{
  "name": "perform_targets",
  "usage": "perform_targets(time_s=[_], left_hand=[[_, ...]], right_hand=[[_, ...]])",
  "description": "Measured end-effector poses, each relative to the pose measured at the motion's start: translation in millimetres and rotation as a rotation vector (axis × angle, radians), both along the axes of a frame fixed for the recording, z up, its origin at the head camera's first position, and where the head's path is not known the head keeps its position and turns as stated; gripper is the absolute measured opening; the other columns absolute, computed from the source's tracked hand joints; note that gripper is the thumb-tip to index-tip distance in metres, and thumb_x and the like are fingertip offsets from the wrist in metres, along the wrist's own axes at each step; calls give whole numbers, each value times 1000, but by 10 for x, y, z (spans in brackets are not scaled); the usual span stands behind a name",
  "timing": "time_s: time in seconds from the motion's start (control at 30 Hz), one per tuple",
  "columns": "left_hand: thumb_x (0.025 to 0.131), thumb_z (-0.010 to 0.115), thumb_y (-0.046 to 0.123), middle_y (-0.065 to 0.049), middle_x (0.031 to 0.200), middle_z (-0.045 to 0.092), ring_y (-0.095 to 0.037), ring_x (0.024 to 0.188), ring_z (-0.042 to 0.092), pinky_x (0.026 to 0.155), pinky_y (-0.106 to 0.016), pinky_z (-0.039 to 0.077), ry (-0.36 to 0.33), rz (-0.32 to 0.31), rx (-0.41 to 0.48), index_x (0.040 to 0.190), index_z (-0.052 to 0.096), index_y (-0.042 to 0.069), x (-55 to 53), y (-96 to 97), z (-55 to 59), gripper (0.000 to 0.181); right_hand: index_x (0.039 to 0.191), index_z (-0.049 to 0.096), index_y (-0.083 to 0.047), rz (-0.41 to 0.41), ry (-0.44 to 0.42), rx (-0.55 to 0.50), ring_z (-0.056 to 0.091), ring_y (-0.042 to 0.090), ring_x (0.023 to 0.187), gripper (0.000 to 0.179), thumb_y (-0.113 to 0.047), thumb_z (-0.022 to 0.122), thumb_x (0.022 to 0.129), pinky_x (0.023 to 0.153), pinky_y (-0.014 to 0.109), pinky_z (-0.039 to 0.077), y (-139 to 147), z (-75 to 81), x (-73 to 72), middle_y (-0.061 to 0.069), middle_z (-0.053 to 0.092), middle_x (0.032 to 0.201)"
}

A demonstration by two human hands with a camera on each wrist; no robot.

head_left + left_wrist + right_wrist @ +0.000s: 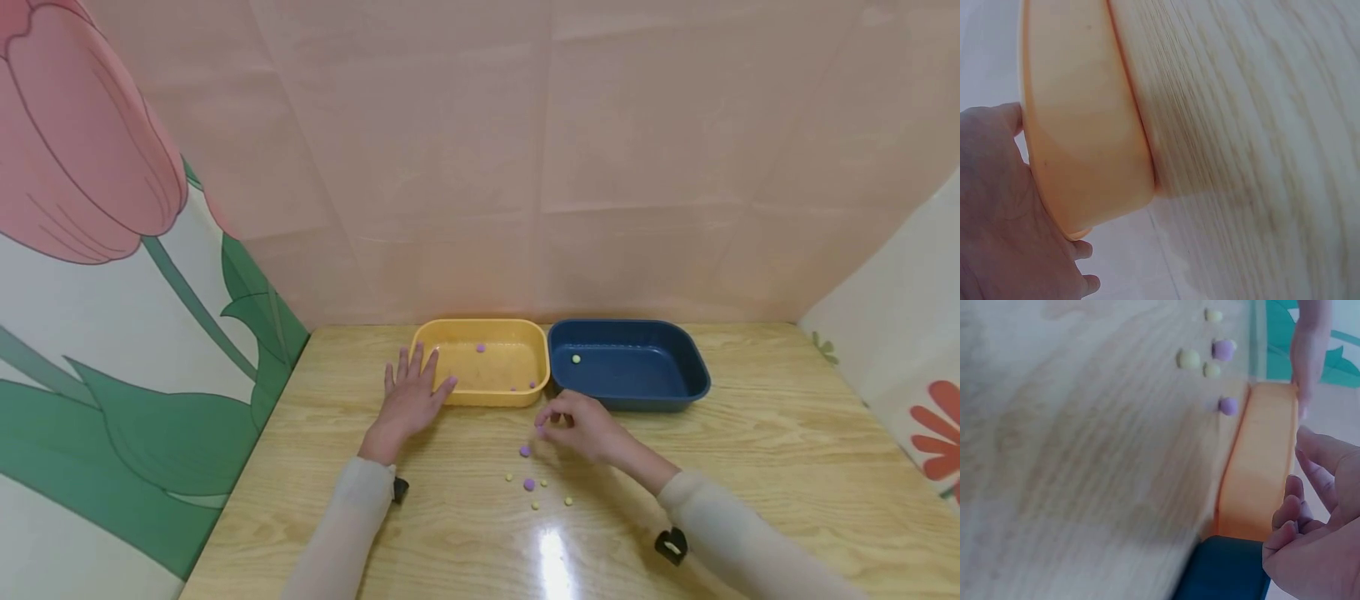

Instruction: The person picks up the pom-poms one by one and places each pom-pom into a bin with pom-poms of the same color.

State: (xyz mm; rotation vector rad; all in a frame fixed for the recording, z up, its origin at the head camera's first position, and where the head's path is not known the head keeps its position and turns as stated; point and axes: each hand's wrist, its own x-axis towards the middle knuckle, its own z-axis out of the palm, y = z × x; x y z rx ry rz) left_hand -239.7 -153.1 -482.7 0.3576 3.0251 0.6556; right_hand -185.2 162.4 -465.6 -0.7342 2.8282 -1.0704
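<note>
My left hand rests with spread, straight fingers on the left rim of the yellow tray; the left wrist view shows the palm against that rim. Just in front of the two trays, my right hand pinches a small purple ball between thumb and forefinger. In the right wrist view the fingers hide this ball. Two more purple balls and several small pale yellow balls lie on the table nearby. Three purple balls are inside the yellow tray.
A dark blue tray stands against the yellow tray's right side, with one pale yellow ball in it. Both trays sit at the back of the wooden table, before a pink covered wall.
</note>
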Motion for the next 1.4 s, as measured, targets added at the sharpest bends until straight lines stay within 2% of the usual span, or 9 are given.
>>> perform_targets(time_s=[0.3,0.6,0.8,1.03,1.4], left_hand=[[104,28,65,-13,171,-1,-35,154,-15,120,-64,-8,6,-4,-7,164,18,16,-16,-3,-6,77],[104,26,66,-13,171,-2,-35,154,-16,119,-63,-9,0,-8,-5,164,17,16,-22,-12,-15,79],[103,26,67,-13,171,-2,-35,154,-16,119,-64,-8,-1,-6,-12,164,17,16,-22,-8,-9,79],[104,27,65,-13,171,0,-37,154,-14,119,-65,-6,2,-5,-6,163,19,15,-14,-8,-4,78],[105,30,64,-13,171,0,-36,154,-15,119,-64,-8,2,0,-2,163,20,15,-18,-3,-21,77]], right_hand=[[92,75,-18,-7,-17,-22,47,13,73,5,-20,79,90,63,27,41,-33,127,-99,1,57,86],[92,74,-21,-17,-15,-37,46,13,72,5,-20,79,90,64,27,40,-87,197,-192,-2,55,85],[93,75,-20,-34,-43,-45,48,15,76,5,-18,78,90,66,29,42,-134,247,-270,-1,57,88],[95,75,-21,-58,-71,-64,51,17,78,3,-23,76,93,67,32,45,-214,314,-345,-1,60,91],[98,77,-17,-86,-111,-81,50,19,76,9,-25,74,94,65,33,43,-292,353,-474,2,61,93]])
